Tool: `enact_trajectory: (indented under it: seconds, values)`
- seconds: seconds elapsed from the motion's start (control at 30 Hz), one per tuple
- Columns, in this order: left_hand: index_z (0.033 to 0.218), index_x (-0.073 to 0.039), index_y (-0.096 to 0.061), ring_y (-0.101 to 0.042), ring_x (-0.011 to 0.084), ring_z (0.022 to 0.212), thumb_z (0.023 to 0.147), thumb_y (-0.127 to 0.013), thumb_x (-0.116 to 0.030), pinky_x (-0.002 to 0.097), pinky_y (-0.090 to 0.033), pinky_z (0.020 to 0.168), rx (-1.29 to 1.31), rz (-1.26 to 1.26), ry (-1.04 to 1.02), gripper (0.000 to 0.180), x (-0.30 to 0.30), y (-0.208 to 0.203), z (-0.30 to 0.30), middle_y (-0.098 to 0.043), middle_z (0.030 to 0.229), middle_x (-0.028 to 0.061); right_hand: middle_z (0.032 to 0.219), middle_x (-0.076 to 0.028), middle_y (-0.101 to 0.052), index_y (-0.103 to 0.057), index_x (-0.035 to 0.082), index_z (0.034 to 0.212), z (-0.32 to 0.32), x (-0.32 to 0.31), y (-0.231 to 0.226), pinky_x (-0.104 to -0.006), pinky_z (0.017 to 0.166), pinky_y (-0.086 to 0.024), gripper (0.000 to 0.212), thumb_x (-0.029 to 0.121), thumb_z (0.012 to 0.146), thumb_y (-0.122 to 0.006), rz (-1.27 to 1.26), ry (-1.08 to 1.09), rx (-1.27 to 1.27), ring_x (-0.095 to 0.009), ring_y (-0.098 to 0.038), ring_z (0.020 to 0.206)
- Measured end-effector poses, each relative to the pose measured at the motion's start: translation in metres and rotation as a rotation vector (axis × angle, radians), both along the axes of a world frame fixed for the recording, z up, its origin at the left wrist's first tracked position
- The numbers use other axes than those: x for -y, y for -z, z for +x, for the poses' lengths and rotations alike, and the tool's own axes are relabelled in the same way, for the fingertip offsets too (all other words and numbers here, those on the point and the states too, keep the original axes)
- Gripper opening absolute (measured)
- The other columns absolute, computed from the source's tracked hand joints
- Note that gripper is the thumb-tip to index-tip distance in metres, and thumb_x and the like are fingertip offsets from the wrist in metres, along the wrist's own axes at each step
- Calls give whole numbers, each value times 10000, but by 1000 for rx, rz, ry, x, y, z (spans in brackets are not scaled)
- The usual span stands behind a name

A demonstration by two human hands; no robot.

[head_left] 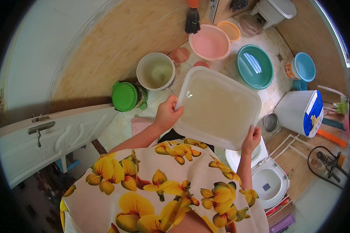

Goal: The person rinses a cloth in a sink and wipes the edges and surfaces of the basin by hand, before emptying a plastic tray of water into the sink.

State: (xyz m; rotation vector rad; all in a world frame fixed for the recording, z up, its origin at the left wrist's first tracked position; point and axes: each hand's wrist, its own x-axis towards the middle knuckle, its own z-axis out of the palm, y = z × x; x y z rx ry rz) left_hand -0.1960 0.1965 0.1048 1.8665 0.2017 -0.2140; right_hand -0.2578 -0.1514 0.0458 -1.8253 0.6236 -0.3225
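Observation:
A large white rectangular basin (217, 108) with rounded corners is held up in front of my body. Cloudy liquid seems to lie in it, with a small glint near its left side. My left hand (168, 113) is closed around its left rim, thumb on top. At the lower right corner, my right hand (252, 139) grips the rim with bent fingers. The basin sits tilted in the view and hides part of the tiled floor below it.
Beyond the basin stand a white bucket (156, 71), a pink basin (210, 42) and a teal basin of water (255, 66). A green-lidded bin (125, 96) is at the left, near the door (58, 143). A toilet (266, 182) and a white-and-blue container (295, 110) stand at the right.

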Motion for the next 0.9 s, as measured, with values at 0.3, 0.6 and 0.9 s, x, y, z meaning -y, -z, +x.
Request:
enact_trajectory:
  seconds: [0.3,0.6,0.9]
  values:
    - [798,-33,-431,-402,61,483,786,-627,-47,256,-319,437,-68,156,-144,197,-14,8,-8,-466,543,18,736,16,-534,-557,8,911,80,-13,6,-211,598,-397,127,132,899,-580,15,-191,-57,-51,-446,642]
    - [798,-38,-445,-417,50,485,790,-627,-41,237,-318,437,-154,232,-353,182,-7,26,-20,-510,566,10,709,-45,-542,-550,-9,896,157,-20,19,-259,581,-410,151,130,870,-604,-99,-435,-71,-96,-464,629]
    - [890,-8,-519,-542,51,581,811,-597,6,215,-425,511,-138,68,-547,112,4,38,-13,-621,696,34,621,-70,-519,-569,-1,875,207,-32,29,-300,538,-406,171,157,848,-629,-139,-551,-72,-147,-471,553]
